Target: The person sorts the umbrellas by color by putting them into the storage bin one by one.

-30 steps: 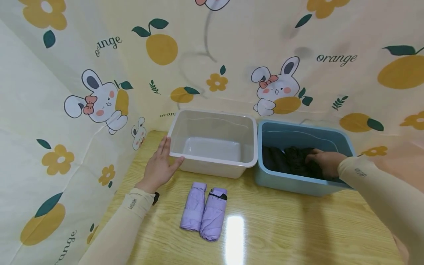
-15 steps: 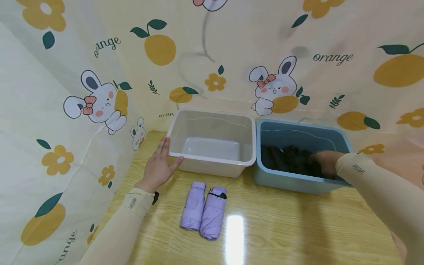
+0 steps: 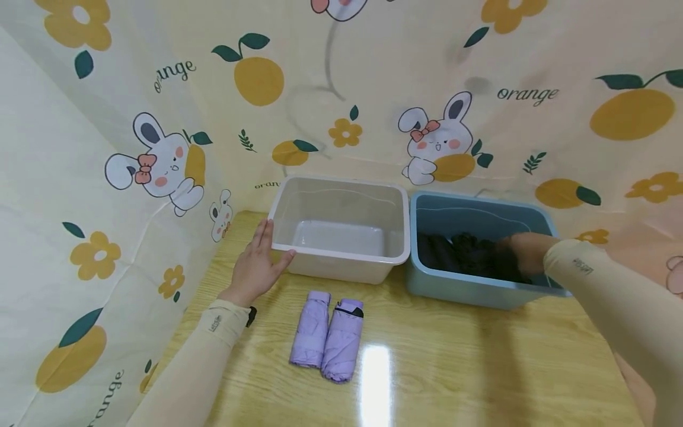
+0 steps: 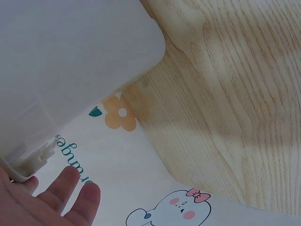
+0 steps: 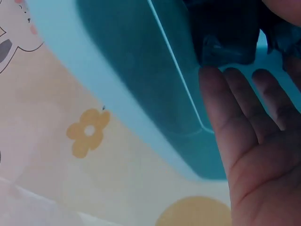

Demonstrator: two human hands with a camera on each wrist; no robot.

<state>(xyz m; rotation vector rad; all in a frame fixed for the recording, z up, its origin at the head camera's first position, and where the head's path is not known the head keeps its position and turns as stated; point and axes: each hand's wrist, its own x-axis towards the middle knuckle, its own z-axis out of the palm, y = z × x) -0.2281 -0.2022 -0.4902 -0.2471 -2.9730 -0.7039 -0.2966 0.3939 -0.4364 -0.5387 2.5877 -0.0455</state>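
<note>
- Cream cloth, printed with rabbits, oranges and flowers, backs a wood-grain table; a white bin and a blue bin stand side by side against it.
- Two lavender rolls, seemingly folded umbrellas, lie side by side before the white bin; the left roll and the right roll point toward it, with neither hand on them.
- Dark bundles sit low in the blue bin; the right hand reaches among them at the bin's right end.
- Over the last second that hand has slid slightly farther right and looks deeper in; the dark bundles remain inside, so the reach appears to be at the stage of finding a hold.
- Its fingers are nearly straight and parted, tips at one bundle's end; I cannot tell whether they touch it, and no curl around it shows.
- Left hand rests on the white bin's left rim, thumb spread wide, fingers loose; it looks like light steadying, not a tight hold.
</note>
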